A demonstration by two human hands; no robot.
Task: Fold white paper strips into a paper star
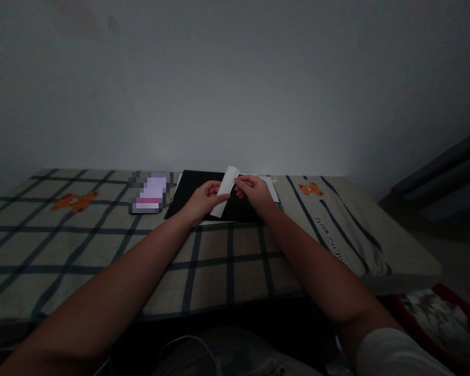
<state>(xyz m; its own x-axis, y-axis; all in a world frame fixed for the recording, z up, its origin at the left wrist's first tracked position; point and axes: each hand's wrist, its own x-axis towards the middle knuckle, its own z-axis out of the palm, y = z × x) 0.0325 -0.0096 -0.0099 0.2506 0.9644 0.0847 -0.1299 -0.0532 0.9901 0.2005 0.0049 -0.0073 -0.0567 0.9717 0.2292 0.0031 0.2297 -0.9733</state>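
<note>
Both hands pinch a folded white paper (224, 191) above a black sheet (196, 190) on the counter (102, 245): left hand (203, 201) at its lower part, right hand (253, 192) at its upper edge.

White folded paper (224, 191), matt, smooth. Black sheet (191, 188) under it, matt, maybe card. Checked tablecloth (102, 245) woven cloth, soft, printed bears. Wall (235, 78) matt painted plaster.

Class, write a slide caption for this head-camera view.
Both hands, left hand and right hand, hold folded white paper above a black sheet.
</note>
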